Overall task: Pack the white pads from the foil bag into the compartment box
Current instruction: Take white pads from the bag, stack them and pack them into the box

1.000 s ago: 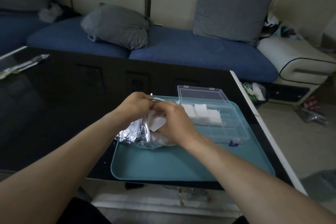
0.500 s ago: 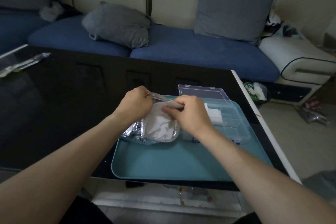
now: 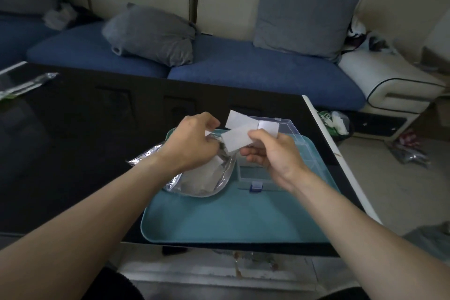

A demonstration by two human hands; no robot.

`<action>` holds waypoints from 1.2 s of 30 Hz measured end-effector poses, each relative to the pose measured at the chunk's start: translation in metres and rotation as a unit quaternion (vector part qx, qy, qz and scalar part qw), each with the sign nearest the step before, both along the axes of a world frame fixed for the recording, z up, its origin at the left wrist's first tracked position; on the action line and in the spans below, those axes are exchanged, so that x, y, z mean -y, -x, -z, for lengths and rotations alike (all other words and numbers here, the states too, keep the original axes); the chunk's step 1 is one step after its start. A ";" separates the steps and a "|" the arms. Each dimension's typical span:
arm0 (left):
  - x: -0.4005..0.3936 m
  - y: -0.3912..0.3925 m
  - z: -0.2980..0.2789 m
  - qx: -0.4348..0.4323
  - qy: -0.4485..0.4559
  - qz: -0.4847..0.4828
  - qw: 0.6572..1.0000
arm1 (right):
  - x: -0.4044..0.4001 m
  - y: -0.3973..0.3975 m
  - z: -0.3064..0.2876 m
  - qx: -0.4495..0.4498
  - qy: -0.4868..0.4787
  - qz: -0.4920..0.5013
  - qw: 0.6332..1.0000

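A crumpled silver foil bag point(image 3: 202, 180) lies on the left part of a teal tray point(image 3: 226, 221). My left hand point(image 3: 192, 143) grips the bag's open top. My right hand point(image 3: 270, 153) pinches a few white square pads point(image 3: 237, 139) and holds them in the air above the bag's mouth. Behind and under that hand sits the clear plastic compartment box point(image 3: 253, 175), lid point(image 3: 287, 126) open, blue latch facing me. More white pads point(image 3: 267, 128) show in the box past my fingers.
The tray rests on a black glossy table point(image 3: 80, 134) near its right white edge point(image 3: 341, 158). A plastic wrapper point(image 3: 22, 87) lies at the table's far left. A blue sofa point(image 3: 243, 73) with grey cushions stands behind. Bags and litter lie on the floor at right.
My right hand has drawn several white pads out of the foil bag and lifted them. The left hand still grips the bag's top.
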State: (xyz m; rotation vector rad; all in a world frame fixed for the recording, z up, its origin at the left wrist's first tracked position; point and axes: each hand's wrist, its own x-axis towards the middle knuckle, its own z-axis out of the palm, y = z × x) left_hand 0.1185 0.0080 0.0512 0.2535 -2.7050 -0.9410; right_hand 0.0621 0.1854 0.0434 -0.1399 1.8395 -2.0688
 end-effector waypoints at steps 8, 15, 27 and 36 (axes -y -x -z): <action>-0.033 -0.008 -0.018 -0.098 -0.252 0.086 0.959 | -0.024 0.003 -0.015 0.019 0.057 -0.025 0.998; -0.040 -0.004 -0.010 -0.065 -0.094 0.113 0.987 | -0.028 -0.004 -0.012 0.025 -0.013 -0.094 0.995; -0.048 -0.001 -0.009 -0.006 -0.434 0.021 0.901 | -0.041 0.001 -0.014 -0.016 -0.003 -0.021 1.000; -0.046 0.005 -0.004 0.021 -0.501 0.043 0.864 | -0.060 0.002 -0.027 -0.064 -0.134 -0.132 0.980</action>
